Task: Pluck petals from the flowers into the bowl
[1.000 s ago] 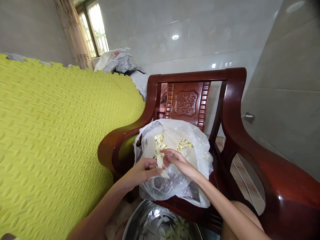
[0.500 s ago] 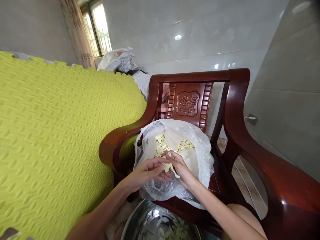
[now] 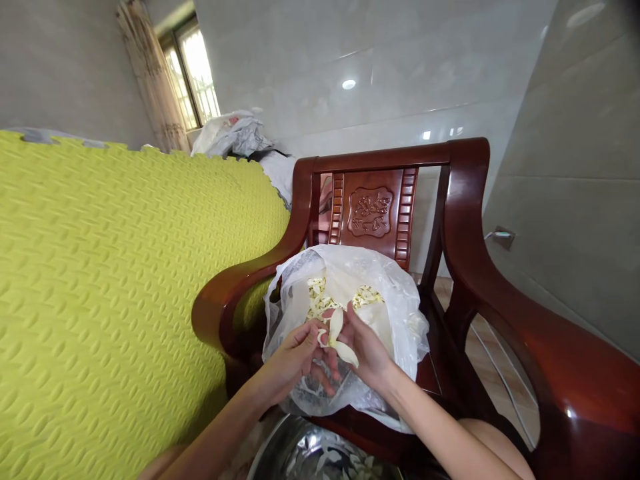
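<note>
A pale flower (image 3: 336, 331) with long creamy petals is spread out between my two hands, above a white plastic bag. Thumb and fingertips of my left hand (image 3: 297, 350) pinch its left side, while the other left fingers hang loosely below. My right hand (image 3: 369, 348) is cupped close on the other side, thumb raised and apart; its fingers are partly hidden behind the petals. Inside the bag (image 3: 395, 333) lie several pale, yellowish-white pieces (image 3: 320, 300) like flower buds or petals. The bag sits on a dark reddish wooden chair (image 3: 370, 160).
Below the chair's front edge stands a shiny metal basin (image 3: 295, 443) with loose pale petals (image 3: 363, 467) in it. A yellow textured foam mat (image 3: 125, 267) rises at the left. The chair's curved armrests (image 3: 235, 287) flank the bag. A cable runs along the floor at right.
The flower has been spread out, its petals now showing broadly. My left hand has drawn back into a pinch, and my right thumb has lifted away. The view has shifted slightly.
</note>
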`<state>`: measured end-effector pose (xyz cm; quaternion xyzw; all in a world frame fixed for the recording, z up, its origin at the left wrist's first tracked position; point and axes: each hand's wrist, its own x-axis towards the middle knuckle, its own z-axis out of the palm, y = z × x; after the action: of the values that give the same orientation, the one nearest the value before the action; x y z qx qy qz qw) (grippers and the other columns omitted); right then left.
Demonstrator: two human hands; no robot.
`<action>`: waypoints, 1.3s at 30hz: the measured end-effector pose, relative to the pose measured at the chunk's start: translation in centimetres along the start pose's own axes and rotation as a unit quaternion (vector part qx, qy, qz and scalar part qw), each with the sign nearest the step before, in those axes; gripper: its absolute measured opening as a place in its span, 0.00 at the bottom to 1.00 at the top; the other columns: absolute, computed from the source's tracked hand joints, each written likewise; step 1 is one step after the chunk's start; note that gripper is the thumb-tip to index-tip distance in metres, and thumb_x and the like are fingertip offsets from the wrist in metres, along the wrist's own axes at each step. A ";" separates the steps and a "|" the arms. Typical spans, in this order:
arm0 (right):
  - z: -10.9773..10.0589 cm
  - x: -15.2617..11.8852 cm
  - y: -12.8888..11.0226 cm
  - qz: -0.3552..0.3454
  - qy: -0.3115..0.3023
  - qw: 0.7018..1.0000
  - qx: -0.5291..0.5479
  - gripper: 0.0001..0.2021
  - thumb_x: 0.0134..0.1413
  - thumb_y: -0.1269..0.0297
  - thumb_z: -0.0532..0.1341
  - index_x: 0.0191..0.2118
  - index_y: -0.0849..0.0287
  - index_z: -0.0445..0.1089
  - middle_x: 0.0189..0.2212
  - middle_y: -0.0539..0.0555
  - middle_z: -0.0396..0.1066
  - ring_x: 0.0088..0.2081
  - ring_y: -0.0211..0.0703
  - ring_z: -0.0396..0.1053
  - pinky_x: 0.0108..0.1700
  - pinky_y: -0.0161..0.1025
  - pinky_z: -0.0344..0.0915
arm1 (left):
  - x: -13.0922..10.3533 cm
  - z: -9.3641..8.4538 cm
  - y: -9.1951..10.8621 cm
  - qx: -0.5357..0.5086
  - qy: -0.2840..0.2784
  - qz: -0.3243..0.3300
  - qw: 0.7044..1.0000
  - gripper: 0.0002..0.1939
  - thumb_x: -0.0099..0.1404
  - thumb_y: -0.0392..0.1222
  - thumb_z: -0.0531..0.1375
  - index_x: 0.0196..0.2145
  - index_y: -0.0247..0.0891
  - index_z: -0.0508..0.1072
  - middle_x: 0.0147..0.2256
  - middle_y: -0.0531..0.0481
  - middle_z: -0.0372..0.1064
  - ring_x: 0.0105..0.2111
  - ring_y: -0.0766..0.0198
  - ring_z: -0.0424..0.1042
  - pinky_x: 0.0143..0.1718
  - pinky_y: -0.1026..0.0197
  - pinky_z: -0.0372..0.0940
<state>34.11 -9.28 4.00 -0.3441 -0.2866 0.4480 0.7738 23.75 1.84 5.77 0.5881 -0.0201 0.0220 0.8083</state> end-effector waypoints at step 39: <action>1.8 -1.1 0.1 0.021 -0.031 0.999 -0.027 0.19 0.47 0.55 0.69 0.26 0.59 0.59 0.21 0.43 0.53 0.21 0.30 0.51 0.24 0.29 0.52 | -1.4 2.6 0.1 0.007 0.258 -0.002 0.966 0.22 0.55 0.62 0.60 0.37 0.46 0.57 0.15 0.65 0.54 0.12 0.73 0.54 0.12 0.73 0.43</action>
<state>32.27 -9.75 4.84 -0.3569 -0.3150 0.4663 0.7456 22.31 -0.59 6.60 0.5681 0.1908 0.1718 0.7819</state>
